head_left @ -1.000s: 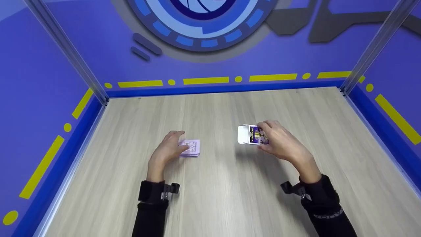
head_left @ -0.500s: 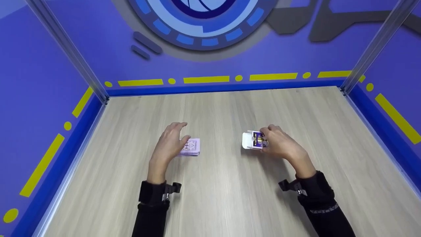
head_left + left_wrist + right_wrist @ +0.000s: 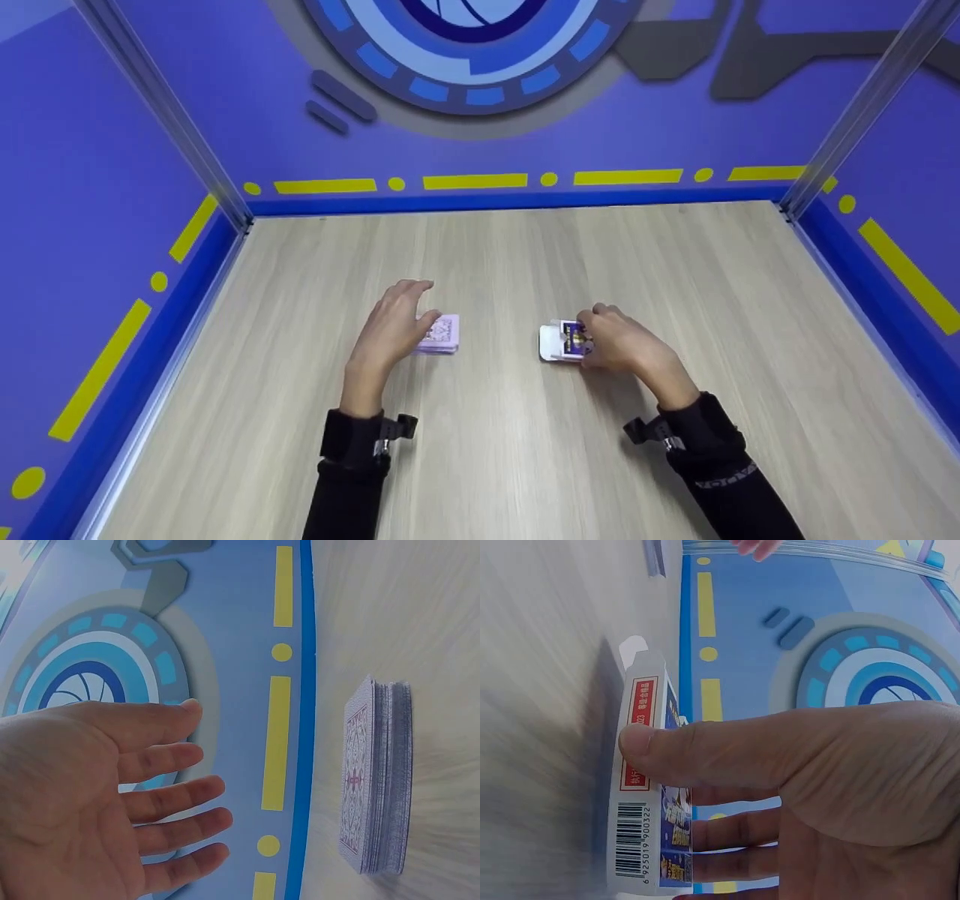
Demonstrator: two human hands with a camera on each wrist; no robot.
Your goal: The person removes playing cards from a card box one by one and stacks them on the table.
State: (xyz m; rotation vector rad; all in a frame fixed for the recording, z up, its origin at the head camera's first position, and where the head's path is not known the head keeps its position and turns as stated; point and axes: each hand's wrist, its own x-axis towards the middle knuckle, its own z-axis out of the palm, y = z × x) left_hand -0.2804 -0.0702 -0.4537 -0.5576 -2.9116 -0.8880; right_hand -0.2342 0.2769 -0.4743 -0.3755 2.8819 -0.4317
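A deck of playing cards [image 3: 445, 334] with patterned backs up lies stacked on the wooden table. My left hand [image 3: 388, 322] hovers over its left part with spread, relaxed fingers; the left wrist view shows a gap between that hand and the deck [image 3: 375, 780]. To the right, my right hand [image 3: 622, 341] grips a card box [image 3: 574, 340], its white flap open towards the deck. In the right wrist view the thumb presses the box's [image 3: 634, 832] barcoded side, and the other fingers are behind it. Whether the box touches the table cannot be told.
The pale wood table [image 3: 495, 435] is bounded by a blue back wall [image 3: 480, 161] with yellow marks and by side walls. Metal posts [image 3: 847, 120] stand in the back corners.
My right hand has lowered the card box and brought it nearer the front edge. My left hand has lifted slightly off the deck, its fingers spreading, while the deck stays put.
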